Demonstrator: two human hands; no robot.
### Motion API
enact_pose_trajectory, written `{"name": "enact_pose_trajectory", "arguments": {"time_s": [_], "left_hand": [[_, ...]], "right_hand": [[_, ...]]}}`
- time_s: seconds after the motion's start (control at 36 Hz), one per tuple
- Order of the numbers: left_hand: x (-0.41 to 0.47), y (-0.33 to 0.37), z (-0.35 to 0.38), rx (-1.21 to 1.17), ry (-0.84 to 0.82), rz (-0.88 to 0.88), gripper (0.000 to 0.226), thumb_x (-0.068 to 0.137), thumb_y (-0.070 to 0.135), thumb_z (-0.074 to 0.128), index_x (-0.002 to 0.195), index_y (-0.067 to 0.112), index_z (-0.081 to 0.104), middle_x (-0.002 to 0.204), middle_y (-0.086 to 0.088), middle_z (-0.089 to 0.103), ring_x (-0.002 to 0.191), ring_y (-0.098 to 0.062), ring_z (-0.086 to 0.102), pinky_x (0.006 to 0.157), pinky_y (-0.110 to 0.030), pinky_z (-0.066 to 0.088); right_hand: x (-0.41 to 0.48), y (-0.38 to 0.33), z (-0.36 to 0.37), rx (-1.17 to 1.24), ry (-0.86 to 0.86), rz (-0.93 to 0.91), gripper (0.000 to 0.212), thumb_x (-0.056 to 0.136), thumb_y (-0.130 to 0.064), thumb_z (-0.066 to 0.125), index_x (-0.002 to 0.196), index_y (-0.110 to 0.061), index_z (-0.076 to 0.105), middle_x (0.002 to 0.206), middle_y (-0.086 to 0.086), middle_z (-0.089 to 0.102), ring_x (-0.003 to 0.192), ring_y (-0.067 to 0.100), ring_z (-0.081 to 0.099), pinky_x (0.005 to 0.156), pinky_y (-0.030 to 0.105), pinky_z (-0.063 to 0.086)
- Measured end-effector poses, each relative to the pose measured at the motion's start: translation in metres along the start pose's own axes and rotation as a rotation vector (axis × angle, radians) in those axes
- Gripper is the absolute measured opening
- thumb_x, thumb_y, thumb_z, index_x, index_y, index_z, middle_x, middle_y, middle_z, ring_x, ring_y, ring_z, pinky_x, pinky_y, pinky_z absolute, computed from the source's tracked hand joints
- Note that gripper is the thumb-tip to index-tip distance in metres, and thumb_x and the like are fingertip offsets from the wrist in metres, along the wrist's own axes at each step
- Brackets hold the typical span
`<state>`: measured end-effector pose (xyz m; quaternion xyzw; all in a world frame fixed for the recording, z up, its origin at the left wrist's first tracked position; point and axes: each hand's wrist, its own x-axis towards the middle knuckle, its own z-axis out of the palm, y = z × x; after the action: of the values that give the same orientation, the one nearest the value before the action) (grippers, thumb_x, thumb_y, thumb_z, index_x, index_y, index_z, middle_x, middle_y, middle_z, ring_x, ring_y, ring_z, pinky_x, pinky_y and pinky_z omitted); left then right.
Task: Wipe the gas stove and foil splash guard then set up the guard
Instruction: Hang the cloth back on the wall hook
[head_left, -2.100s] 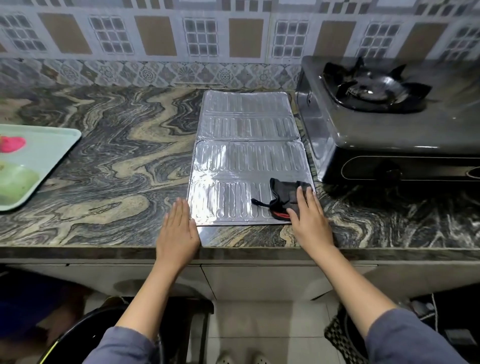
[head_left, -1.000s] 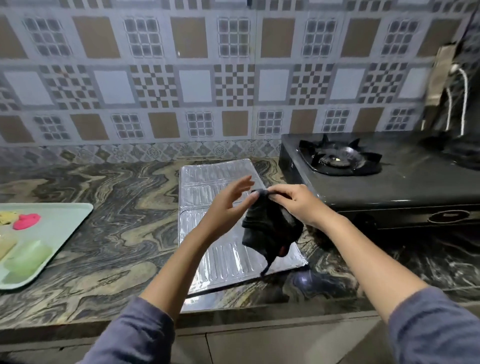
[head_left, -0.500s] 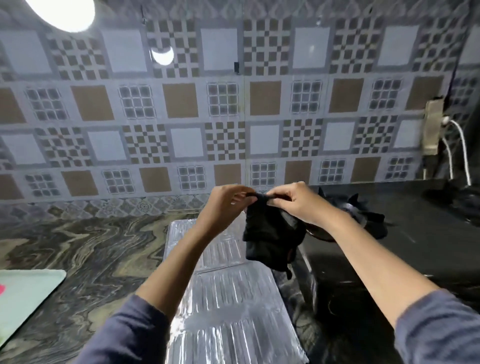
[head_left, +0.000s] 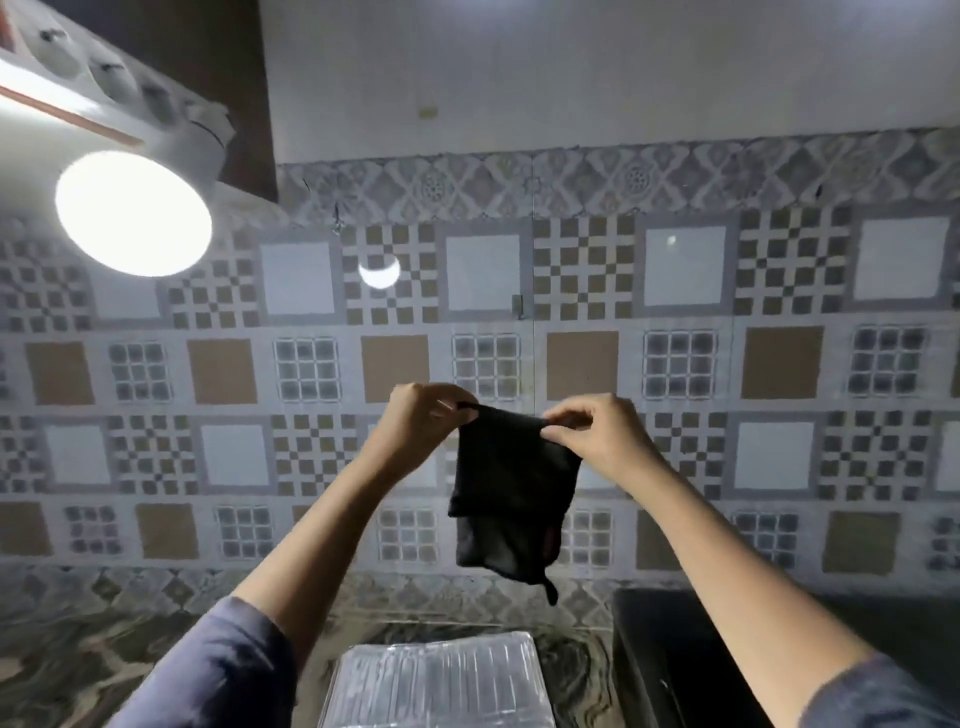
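Both your hands, left hand (head_left: 423, 423) and right hand (head_left: 597, 436), pinch the black cloth's (head_left: 511, 488) top corners, dangling it above the foil splash guard (head_left: 436, 680) lying flat beside the gas stove (head_left: 670, 660).

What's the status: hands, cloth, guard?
Left hand and right hand each pinch a top corner of the black cloth, hanging in the air. Foil guard flat on counter, stove at its right. Nothing between cloth and guard.

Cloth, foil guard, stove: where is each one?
cloth (head_left: 514, 488), head view, middle of the hanging fabric.
foil guard (head_left: 441, 680), head view, ribbed top face.
stove (head_left: 670, 654), head view, dark top surface.
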<state>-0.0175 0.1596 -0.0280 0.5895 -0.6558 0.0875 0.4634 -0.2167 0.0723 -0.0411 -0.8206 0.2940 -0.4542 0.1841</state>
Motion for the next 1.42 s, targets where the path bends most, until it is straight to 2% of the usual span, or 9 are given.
{"name": "enact_pose_trajectory", "arguments": {"time_s": [0.25, 0.36, 0.56, 0.67, 0.86, 0.97, 1.14, 1.22, 1.42], "left_hand": [[0.093, -0.014, 0.007, 0.012, 0.048, 0.097, 0.022, 0.086, 0.012, 0.063, 0.107, 0.007, 0.068, 0.098, -0.004, 0.069, 0.08, -0.007, 0.062, 0.069, 0.0, 0.046], [0.128, -0.029, 0.031, 0.018, 0.14, 0.112, 0.022, 0.087, 0.013, 0.062, 0.106, 0.006, 0.068, 0.101, -0.01, 0.069, 0.087, -0.017, 0.065, 0.077, -0.016, 0.049], [0.182, -0.052, 0.067, -0.004, 0.305, 0.038, 0.02, 0.089, 0.014, 0.059, 0.104, 0.006, 0.068, 0.102, -0.011, 0.067, 0.088, -0.019, 0.062, 0.078, -0.023, 0.051], [0.2, -0.066, 0.078, -0.015, 0.362, 0.011, 0.02, 0.09, 0.013, 0.058, 0.105, 0.006, 0.068, 0.104, -0.012, 0.066, 0.09, -0.021, 0.062, 0.082, -0.024, 0.051], [0.198, -0.087, 0.096, -0.031, 0.45, 0.036, 0.018, 0.088, 0.013, 0.059, 0.102, 0.006, 0.069, 0.1, -0.009, 0.064, 0.084, -0.012, 0.056, 0.073, -0.006, 0.043], [0.193, -0.092, 0.105, -0.084, 0.486, 0.009, 0.014, 0.086, 0.016, 0.063, 0.096, 0.011, 0.071, 0.094, -0.002, 0.062, 0.077, -0.005, 0.057, 0.073, -0.005, 0.044], [0.182, -0.096, 0.117, -0.197, 0.472, -0.041, 0.007, 0.083, 0.015, 0.066, 0.088, 0.012, 0.07, 0.088, -0.001, 0.063, 0.075, -0.005, 0.06, 0.073, -0.011, 0.049], [0.18, -0.095, 0.119, -0.257, 0.467, -0.083, 0.004, 0.082, 0.014, 0.067, 0.085, 0.016, 0.069, 0.088, -0.005, 0.068, 0.08, -0.014, 0.063, 0.075, -0.02, 0.051], [0.179, -0.081, 0.121, -0.213, 0.497, -0.037, 0.02, 0.085, 0.007, 0.06, 0.105, 0.012, 0.06, 0.108, 0.006, 0.046, 0.1, -0.01, 0.051, 0.076, -0.005, 0.045]], "right_hand": [[0.1, 0.012, 0.002, 0.049, 0.246, 0.011, 0.017, 0.076, -0.01, 0.074, 0.093, -0.008, 0.074, 0.093, 0.006, 0.073, 0.083, 0.011, 0.064, 0.081, 0.02, 0.047], [0.144, 0.031, 0.008, 0.025, 0.361, 0.017, 0.013, 0.076, -0.014, 0.075, 0.088, -0.014, 0.075, 0.089, 0.002, 0.074, 0.085, 0.015, 0.068, 0.083, 0.026, 0.053], [0.201, 0.055, 0.022, 0.126, 0.419, 0.037, 0.014, 0.077, -0.008, 0.072, 0.092, -0.005, 0.072, 0.087, 0.002, 0.069, 0.077, 0.008, 0.06, 0.06, 0.001, 0.039], [0.221, 0.072, 0.037, 0.139, 0.432, 0.006, 0.013, 0.078, -0.009, 0.071, 0.091, -0.006, 0.071, 0.088, 0.004, 0.07, 0.076, 0.008, 0.06, 0.064, 0.004, 0.043], [0.217, 0.091, 0.058, 0.071, 0.555, -0.188, 0.005, 0.078, -0.007, 0.071, 0.083, -0.008, 0.072, 0.081, 0.002, 0.067, 0.075, 0.012, 0.06, 0.07, 0.011, 0.045], [0.213, 0.099, 0.068, 0.018, 0.586, -0.206, 0.003, 0.078, -0.009, 0.071, 0.081, -0.008, 0.072, 0.081, -0.001, 0.058, 0.073, 0.012, 0.055, 0.066, 0.011, 0.042], [0.206, 0.103, 0.076, 0.012, 0.565, -0.166, 0.006, 0.08, -0.013, 0.07, 0.084, -0.01, 0.073, 0.083, -0.003, 0.054, 0.077, 0.019, 0.058, 0.068, 0.032, 0.051], [0.202, 0.1, 0.077, 0.003, 0.56, -0.173, 0.009, 0.081, -0.008, 0.068, 0.088, -0.007, 0.073, 0.086, 0.004, 0.059, 0.079, 0.02, 0.058, 0.068, 0.028, 0.049], [0.195, 0.095, 0.077, -0.15, 0.578, -0.284, 0.021, 0.082, 0.001, 0.061, 0.101, -0.006, 0.069, 0.097, 0.009, 0.059, 0.089, 0.022, 0.057, 0.074, 0.016, 0.04]]}}
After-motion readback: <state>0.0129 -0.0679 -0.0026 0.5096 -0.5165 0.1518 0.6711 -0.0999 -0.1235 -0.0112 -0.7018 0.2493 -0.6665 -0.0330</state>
